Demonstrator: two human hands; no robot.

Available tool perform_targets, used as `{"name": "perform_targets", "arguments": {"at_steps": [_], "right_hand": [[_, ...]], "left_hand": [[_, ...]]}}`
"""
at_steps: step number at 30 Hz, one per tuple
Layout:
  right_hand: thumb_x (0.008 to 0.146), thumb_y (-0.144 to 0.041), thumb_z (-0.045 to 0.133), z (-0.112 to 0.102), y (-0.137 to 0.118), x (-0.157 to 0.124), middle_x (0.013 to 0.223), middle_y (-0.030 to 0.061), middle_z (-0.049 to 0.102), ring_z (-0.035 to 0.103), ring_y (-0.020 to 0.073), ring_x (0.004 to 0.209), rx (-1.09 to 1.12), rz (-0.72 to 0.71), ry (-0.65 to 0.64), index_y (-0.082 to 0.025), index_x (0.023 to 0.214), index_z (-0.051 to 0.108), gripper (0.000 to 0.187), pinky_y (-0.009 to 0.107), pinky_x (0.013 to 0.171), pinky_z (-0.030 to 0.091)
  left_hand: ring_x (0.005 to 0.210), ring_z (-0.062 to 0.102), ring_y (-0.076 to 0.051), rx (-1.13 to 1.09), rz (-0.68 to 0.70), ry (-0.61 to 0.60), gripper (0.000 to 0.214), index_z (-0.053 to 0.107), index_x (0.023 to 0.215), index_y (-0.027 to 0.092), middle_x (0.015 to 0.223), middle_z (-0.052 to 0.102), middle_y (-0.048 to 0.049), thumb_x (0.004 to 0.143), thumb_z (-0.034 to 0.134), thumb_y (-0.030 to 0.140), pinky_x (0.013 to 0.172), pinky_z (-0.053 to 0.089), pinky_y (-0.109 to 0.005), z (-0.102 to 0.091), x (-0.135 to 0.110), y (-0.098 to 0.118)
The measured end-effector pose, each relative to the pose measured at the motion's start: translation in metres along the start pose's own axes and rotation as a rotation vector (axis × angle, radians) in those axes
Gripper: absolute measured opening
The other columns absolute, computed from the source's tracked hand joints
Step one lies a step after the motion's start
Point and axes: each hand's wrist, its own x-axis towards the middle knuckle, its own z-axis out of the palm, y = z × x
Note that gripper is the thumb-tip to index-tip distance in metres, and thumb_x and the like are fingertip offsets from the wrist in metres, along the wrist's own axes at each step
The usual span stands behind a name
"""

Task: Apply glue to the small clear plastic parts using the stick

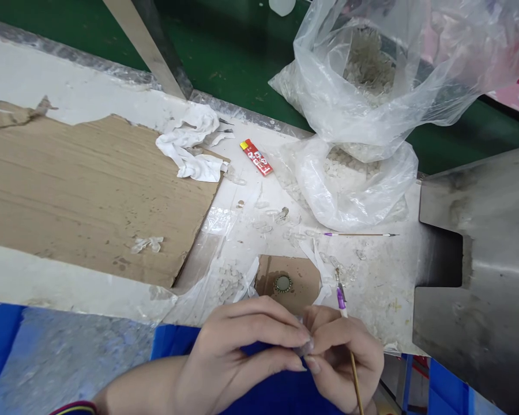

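Head view: Fingertips of both hands meet at the near edge of a white worktable (387,308), the left hand (225,349) and right hand (367,353) pinching a small translucent piece (305,346) between them. A slender brush (341,297) is tucked through the right hand's grip, its bristle end pointing away from the person. Beyond the knuckles, a round cap (282,283) rests on a cardboard scrap (306,278). Careful work here likely calls for a light, even pinch at the piece's edges, with the bristles held clear of it. Its finer detail is hidden by fingers.
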Motion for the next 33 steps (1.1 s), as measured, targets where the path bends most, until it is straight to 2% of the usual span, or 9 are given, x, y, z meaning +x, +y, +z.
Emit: {"name": "perform_targets", "arguments": {"at_steps": [4,7,11,14,16,20,22,27,33], "right_hand": [[0.102,-0.022,0.06,-0.011,0.006,0.001,0.063,-0.0003,0.061,0.05,0.0141,0.047,-0.089,-0.109,-0.04,-0.023,0.105,0.072,0.012,0.026,0.043,0.044],[0.1,-0.023,0.062,-0.024,0.009,-0.005,0.061,-0.0007,0.063,0.052,0.0149,0.046,-0.202,-0.084,-0.007,-0.025,0.099,0.072,0.01,0.028,0.044,0.047],[0.096,-0.019,0.067,-0.053,0.015,-0.015,0.06,-0.0027,0.063,0.055,0.0155,0.049,-0.433,0.014,0.176,-0.026,0.091,0.073,0.011,0.028,0.048,0.047],[0.092,-0.013,0.072,-0.074,0.023,-0.021,0.062,-0.0028,0.063,0.053,0.0147,0.051,-0.538,0.075,0.305,-0.024,0.088,0.075,0.012,0.027,0.048,0.042],[0.096,-0.02,0.072,-0.081,0.03,-0.025,0.063,-0.003,0.063,0.053,0.0147,0.052,-0.575,0.083,0.374,-0.023,0.095,0.075,0.004,0.027,0.049,0.041],[0.111,-0.048,0.038,-0.065,0.042,-0.031,0.063,-0.0041,0.061,0.054,0.0157,0.048,-0.504,0.068,0.352,-0.024,0.128,0.062,0.038,0.026,0.044,0.041],[0.112,-0.048,0.03,-0.048,0.047,-0.032,0.067,-0.0021,0.065,0.06,0.0163,0.051,-0.466,0.069,0.279,-0.023,0.127,0.062,0.042,0.026,0.046,0.046],[0.099,-0.015,0.056,-0.018,0.062,-0.03,0.075,0.0015,0.069,0.064,0.0155,0.059,-0.468,0.011,0.1,-0.022,0.098,0.068,0.014,0.026,0.051,0.05],[0.088,-0.003,0.057,-0.02,0.076,-0.03,0.069,-0.0017,0.063,0.059,0.0148,0.055,-0.507,-0.102,0.033,-0.024,0.094,0.062,0.023,0.024,0.048,0.044]], "left_hand": [[0.065,0.082,-0.016,-0.053,-0.107,0.019,0.01,0.082,0.092,0.019,0.078,0.085,-0.0052,0.091,0.084,0.028,0.065,0.068,-0.017,0.007,0.0,-0.003],[0.068,0.083,-0.018,-0.011,-0.176,-0.09,0.017,0.081,0.096,0.018,0.085,0.086,-0.0067,0.096,0.076,0.035,0.064,0.069,-0.022,0.008,0.003,-0.011],[0.101,0.081,-0.026,0.623,-0.048,-0.118,0.018,0.076,0.116,0.021,0.109,0.084,-0.0091,0.102,0.066,0.026,0.087,0.069,-0.037,-0.004,0.017,-0.036],[0.113,0.071,-0.036,0.833,-0.058,-0.044,0.022,0.074,0.114,0.016,0.127,0.076,-0.0186,0.101,0.057,0.013,0.097,0.062,-0.057,-0.016,0.028,-0.059],[0.107,0.069,-0.037,0.908,-0.084,-0.034,0.022,0.073,0.11,0.015,0.12,0.076,-0.0191,0.099,0.055,0.008,0.093,0.061,-0.057,-0.02,0.032,-0.072],[0.096,0.067,-0.033,0.996,-0.127,-0.069,0.026,0.072,0.094,0.02,0.101,0.075,-0.0132,0.096,0.053,0.002,0.084,0.061,-0.048,-0.017,0.035,-0.087],[0.096,0.066,-0.033,1.02,-0.139,-0.061,0.03,0.071,0.096,0.021,0.1,0.074,-0.0123,0.095,0.051,-0.001,0.08,0.061,-0.044,-0.015,0.034,-0.091],[0.094,0.067,-0.031,1.01,-0.105,0.029,0.029,0.071,0.103,0.021,0.099,0.072,-0.011,0.096,0.05,0.002,0.083,0.06,-0.044,-0.02,0.029,-0.092],[0.092,0.072,-0.024,0.867,-0.003,0.174,0.028,0.071,0.12,0.02,0.101,0.071,-0.0075,0.101,0.054,0.01,0.083,0.062,-0.037,-0.032,0.01,-0.064]]}}
